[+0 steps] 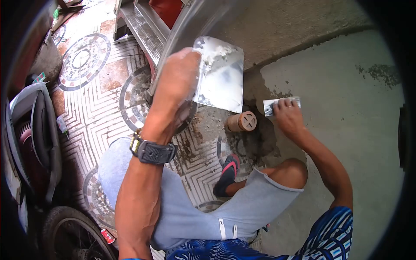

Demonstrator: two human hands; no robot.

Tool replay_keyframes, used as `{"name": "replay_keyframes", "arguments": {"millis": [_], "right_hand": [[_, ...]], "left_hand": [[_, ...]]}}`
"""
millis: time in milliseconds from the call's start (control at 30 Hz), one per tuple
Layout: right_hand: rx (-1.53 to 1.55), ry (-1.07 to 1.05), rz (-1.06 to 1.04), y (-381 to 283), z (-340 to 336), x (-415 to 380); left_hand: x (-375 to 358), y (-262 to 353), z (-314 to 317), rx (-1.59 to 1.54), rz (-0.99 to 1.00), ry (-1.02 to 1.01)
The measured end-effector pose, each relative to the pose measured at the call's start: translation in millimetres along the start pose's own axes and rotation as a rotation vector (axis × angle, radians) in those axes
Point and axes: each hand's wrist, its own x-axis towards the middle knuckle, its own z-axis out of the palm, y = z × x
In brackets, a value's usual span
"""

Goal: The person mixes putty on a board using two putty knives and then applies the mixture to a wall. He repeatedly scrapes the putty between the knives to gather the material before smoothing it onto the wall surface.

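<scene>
My left hand (pixel 180 80), with a watch on its wrist, is closed on the left edge of a shiny metal sheet (pixel 223 89). White putty (pixel 216 54) lies smeared over the sheet's upper part. Over at the wall, my right hand (pixel 288 115) grips a small rectangular metal scraper blade (pixel 268 107), fingers along its upper face. The blade lies at or close against the grey wall (pixel 346 104); contact is hard to tell. Below the sheet, an orange-brown capped pipe (pixel 247 121) sticks out near a dark, rough patch (pixel 264 136).
A metal step frame (pixel 145 32) stands at the upper left. On the left are a grey bag-like container (pixel 47 134), a bicycle wheel (pixel 76 234) and a red can (pixel 108 236). Patterned tiles (pixel 97 104) cover the floor. My sandalled foot (pixel 227 175) is beneath the pipe.
</scene>
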Motion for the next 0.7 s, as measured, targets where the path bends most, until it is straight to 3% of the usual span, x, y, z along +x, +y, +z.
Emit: {"name": "replay_keyframes", "arguments": {"millis": [167, 233, 367, 500, 600, 700], "right_hand": [[0.795, 0.404, 0.055, 9, -139, -18], [0.817, 0.492, -0.031, 8, -155, -19], [0.861, 0.537, -0.131, -1, -166, -8], [0.719, 0.612, -0.212, -6, -167, 9], [0.636, 0.612, -0.249, -10, -166, 15], [0.600, 0.557, -0.279, -11, -163, 15]], "left_hand": [[11, -13, 9, 0.047, -0.104, -0.040], [9, -5, 18, -0.008, -0.167, -0.049], [19, -38, 18, 0.173, 0.153, -0.156], [3, -20, 21, 0.010, 0.177, -0.187], [4, -21, 18, 0.201, 0.263, -0.162], [7, -21, 28, 0.328, 0.146, -0.159]]}}
